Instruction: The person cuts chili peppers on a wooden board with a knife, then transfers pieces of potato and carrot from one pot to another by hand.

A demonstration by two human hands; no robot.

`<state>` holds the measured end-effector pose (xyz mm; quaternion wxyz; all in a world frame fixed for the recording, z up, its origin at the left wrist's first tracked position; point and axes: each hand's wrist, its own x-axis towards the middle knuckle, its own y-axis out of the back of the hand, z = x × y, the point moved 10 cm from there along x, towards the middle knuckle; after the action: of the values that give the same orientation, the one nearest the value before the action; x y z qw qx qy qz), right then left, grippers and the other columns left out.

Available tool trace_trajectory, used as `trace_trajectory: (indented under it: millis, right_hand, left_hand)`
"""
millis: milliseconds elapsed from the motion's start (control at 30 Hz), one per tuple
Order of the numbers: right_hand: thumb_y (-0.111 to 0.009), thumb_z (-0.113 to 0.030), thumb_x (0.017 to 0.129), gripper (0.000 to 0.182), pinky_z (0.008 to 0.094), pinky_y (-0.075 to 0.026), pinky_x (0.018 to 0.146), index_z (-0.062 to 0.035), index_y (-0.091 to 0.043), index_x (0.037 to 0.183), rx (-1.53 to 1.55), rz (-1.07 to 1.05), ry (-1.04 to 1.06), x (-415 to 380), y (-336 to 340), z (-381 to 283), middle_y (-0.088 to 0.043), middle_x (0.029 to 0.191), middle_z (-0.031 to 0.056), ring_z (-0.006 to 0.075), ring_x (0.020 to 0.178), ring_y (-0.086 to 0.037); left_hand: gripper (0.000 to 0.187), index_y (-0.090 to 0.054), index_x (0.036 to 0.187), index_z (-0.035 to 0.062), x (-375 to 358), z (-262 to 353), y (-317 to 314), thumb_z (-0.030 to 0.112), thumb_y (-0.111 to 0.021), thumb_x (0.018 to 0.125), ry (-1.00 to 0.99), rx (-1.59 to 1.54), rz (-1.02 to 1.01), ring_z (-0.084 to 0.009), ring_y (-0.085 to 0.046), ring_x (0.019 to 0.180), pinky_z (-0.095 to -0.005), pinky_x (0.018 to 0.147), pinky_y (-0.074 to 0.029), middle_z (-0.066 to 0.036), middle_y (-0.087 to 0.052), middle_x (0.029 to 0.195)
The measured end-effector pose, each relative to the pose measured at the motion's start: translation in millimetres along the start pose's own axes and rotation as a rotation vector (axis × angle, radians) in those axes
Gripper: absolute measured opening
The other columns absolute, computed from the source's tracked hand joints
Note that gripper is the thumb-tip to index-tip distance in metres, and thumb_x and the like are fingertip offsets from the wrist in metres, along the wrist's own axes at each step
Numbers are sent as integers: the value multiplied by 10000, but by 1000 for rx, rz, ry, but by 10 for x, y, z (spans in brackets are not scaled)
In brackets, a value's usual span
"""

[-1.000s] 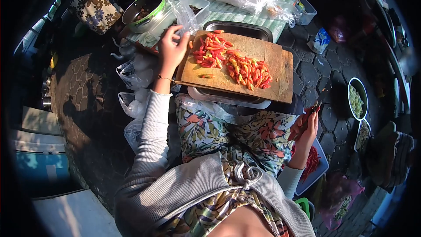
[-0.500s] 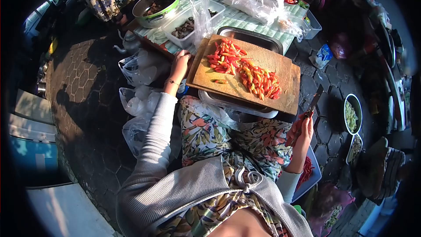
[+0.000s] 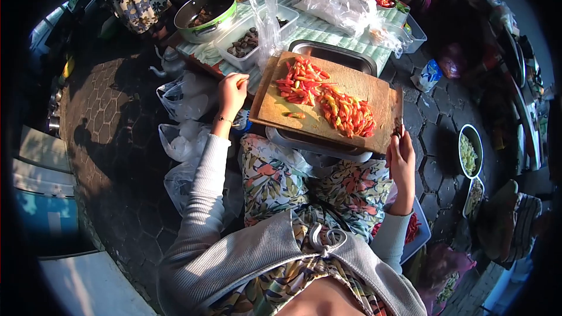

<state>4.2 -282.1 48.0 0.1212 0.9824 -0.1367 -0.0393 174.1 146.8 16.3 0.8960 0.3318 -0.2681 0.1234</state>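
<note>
Chilies, red and orange, lie in two adjoining piles on a wooden board. At left, the left hand has a narrow grip, pinching a small orange piece. Centre, the board spans a metal tray, seemingly for firm support. At right, the right hand grips a knife, blade away from the body, probably for safety.

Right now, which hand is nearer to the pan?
Left. The left hand is below the pan in view, left of the board; the right hand is farther off, at the board's lower-right corner.
</note>
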Motion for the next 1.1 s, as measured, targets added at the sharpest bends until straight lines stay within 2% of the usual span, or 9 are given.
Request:
trace_trajectory:
  millis: [67, 133, 300, 600, 633, 800, 967, 1067, 1100]
  right_hand:
    - [-550, -179, 910, 192, 332, -417, 573, 9, -511, 910, -508, 97, 370, 197, 44, -260, -494, 719, 114, 223, 601, -511]
    - [-582, -182, 870, 218, 401, -424, 666, 28, -535, 898, -553, 60, 352, 404, -9, -357, -520, 776, 188, 345, 723, -537]
    - [-626, -212, 837, 244, 401, -466, 696, -3, -600, 961, -661, 118, 371, 716, -43, -351, -600, 849, 175, 333, 784, -601]
    - [-623, -260, 822, 297, 452, -473, 678, -66, -604, 1047, -630, 94, 391, 895, -123, -229, -654, 797, 173, 360, 786, -626]
    - [-622, -257, 822, 287, 452, -473, 681, -64, -613, 1035, -648, 64, 384, 938, -166, -207, -654, 797, 177, 358, 787, -626]
    - [-620, -245, 821, 245, 446, -480, 690, -57, -642, 977, -546, -71, 440, 1133, -403, -141, -641, 789, 184, 364, 786, -622]
    - [-611, -282, 804, 286, 432, -500, 686, -13, -682, 738, -933, 62, 583, 1194, -480, -154, -605, 885, 182, 324, 827, -601]
    - [-644, -265, 740, 213, 415, -475, 672, -59, -678, 784, -935, 243, 572, 1028, -336, -281, -550, 914, 137, 284, 911, -561]
    - [-660, -287, 741, 286, 420, -457, 698, -86, -649, 945, -874, 341, 621, 975, -272, -292, -525, 975, 128, 272, 950, -542]
  left_hand:
    - [140, -668, 894, -22, 137, 151, 103, -52, -660, 757, 37, -222, 75, -184, -658, 737, -260, 666, -519, -120, -650, 841]
    - [181, -663, 983, -31, 289, 709, 113, -47, -650, 803, -49, -332, 27, -122, -627, 818, -228, 733, -516, -90, -633, 949]
    - [165, -651, 878, -24, 349, 2219, -646, -19, -680, 715, -372, -387, -356, -220, -633, 757, -297, 684, -511, -125, -631, 842]
    - [198, -675, 924, -1, 268, 2252, -1637, 78, -688, 742, -480, -191, -676, -258, -635, 821, -324, 736, -501, -135, -648, 886]
    - [195, -657, 900, -31, 276, 2184, -1574, 49, -677, 723, -342, -306, -659, -290, -647, 795, -342, 742, -518, -189, -644, 932]
    - [215, -657, 959, -19, 190, 2315, -572, 90, -682, 776, -521, -143, -245, -273, -620, 982, -326, 849, -492, -164, -610, 1115]
    - [142, -664, 952, -3, -51, 2018, 194, 31, -635, 817, -382, -59, 35, -265, -594, 1008, -361, 907, -444, -143, -627, 1077]
    - [158, -640, 996, -52, -215, 1671, 349, 24, -604, 862, -389, -7, 96, -263, -583, 1010, -357, 881, -464, -162, -587, 1135]
    - [183, -621, 1027, -76, -288, 1585, 388, 20, -598, 874, -399, -25, 114, -254, -583, 1014, -339, 864, -489, -174, -556, 1171]
